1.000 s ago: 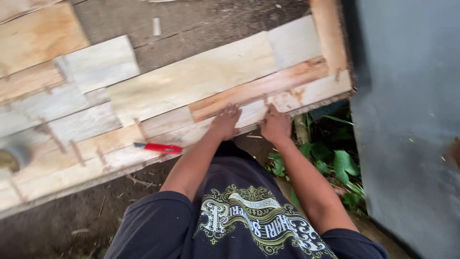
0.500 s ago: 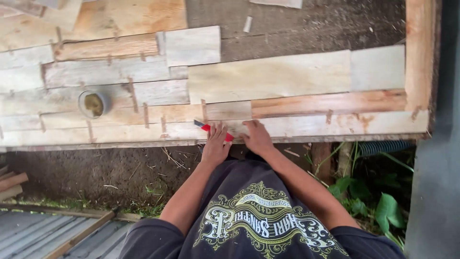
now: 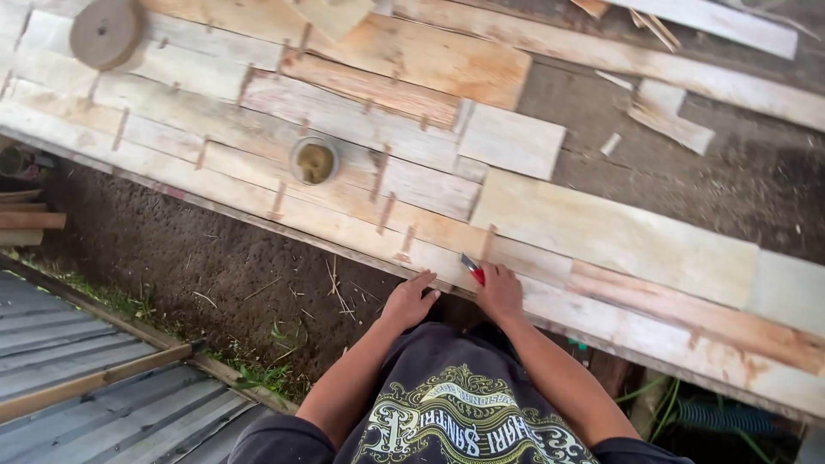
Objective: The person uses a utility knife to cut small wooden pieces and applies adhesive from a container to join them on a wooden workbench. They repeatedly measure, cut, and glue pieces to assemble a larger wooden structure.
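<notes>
1. Both hands sit at the near edge of the tabletop.
2. Left hand lies flat w/ fingers spread, holding nothing.
3. Right hand is curled round a red-handled tool, tip on the wood strips.
4. Small round tin sits well apart, up & left.

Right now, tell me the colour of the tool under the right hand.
Red handle, the tool partly covered by the right hand; head view.
</notes>
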